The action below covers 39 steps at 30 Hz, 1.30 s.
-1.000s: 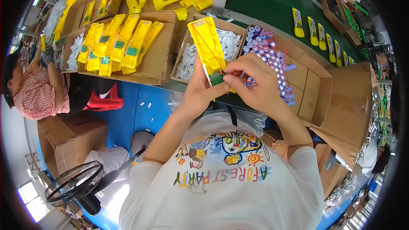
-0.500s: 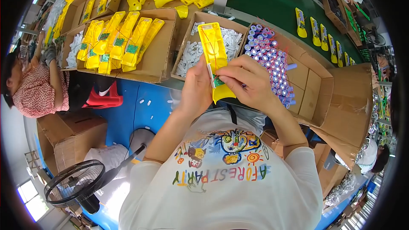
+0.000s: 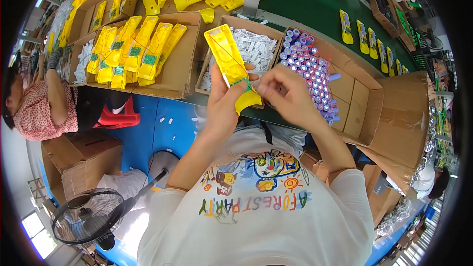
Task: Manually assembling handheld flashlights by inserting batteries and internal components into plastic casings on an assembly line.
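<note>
My left hand (image 3: 222, 106) is closed round the lower part of a yellow plastic housing half (image 3: 227, 53), its thumb lying over a small green circuit board (image 3: 241, 83). The shell tilts up to the left, with its hollow side facing me and a thin dark wire running along it. Just right of the board, my right hand (image 3: 290, 96) has thumb and fingertips drawn together, apart from the shell. Whatever those fingertips may pinch is too small to make out. Behind the shell stands a carton of small white plastic pieces (image 3: 253, 44).
Purple battery cells (image 3: 313, 76) with red wires fill part of a carton at right. A carton at left holds several yellow housings with boards (image 3: 133, 51). More yellow housings lie on a green conveyor (image 3: 315, 5). A co-worker (image 3: 42, 101) sits at far left near a fan (image 3: 88, 214).
The shell has swung its top to the left and sits further left in my left hand. My right fingers have come off the board and moved slightly right.
</note>
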### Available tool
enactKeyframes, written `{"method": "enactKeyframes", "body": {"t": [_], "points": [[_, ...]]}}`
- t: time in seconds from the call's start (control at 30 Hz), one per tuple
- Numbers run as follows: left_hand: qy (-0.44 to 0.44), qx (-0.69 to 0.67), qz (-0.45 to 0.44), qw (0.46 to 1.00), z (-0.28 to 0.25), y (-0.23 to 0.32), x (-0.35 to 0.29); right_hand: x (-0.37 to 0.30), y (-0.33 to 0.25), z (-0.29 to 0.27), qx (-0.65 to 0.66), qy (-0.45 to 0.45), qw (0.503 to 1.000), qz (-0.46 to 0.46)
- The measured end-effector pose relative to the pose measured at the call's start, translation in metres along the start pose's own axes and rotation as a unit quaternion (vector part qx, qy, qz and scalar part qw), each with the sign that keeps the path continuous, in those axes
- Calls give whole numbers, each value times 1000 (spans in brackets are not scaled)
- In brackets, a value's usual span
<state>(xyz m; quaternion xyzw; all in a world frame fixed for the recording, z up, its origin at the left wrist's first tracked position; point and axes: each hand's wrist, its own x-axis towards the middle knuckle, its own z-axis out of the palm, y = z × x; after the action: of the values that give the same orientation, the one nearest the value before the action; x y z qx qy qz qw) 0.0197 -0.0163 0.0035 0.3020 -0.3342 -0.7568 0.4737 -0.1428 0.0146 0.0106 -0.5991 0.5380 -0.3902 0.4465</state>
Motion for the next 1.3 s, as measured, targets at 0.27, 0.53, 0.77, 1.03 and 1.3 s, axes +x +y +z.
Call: {"method": "enactKeyframes", "body": {"t": [0.27, 0.53, 0.77, 1.03, 1.3], "points": [[-111, 197, 13, 974, 7, -7, -7, 7, -15, 0, 28, 112, 990, -85], [-101, 109, -46, 988, 1, -24, -9, -26, 15, -40, -362, 159, 869, -297], [-218, 101, -111, 964, 18, -18, -12, -56, 125, -181, -432, 51, 895, -101], [-260, 184, -56, 946, 27, -46, -19, -43, -13, -78, 27, 61, 997, 25], [-203, 238, -13, 950, 25, -40, -20, -6, -17, -44, 39, -55, 978, 197]]}}
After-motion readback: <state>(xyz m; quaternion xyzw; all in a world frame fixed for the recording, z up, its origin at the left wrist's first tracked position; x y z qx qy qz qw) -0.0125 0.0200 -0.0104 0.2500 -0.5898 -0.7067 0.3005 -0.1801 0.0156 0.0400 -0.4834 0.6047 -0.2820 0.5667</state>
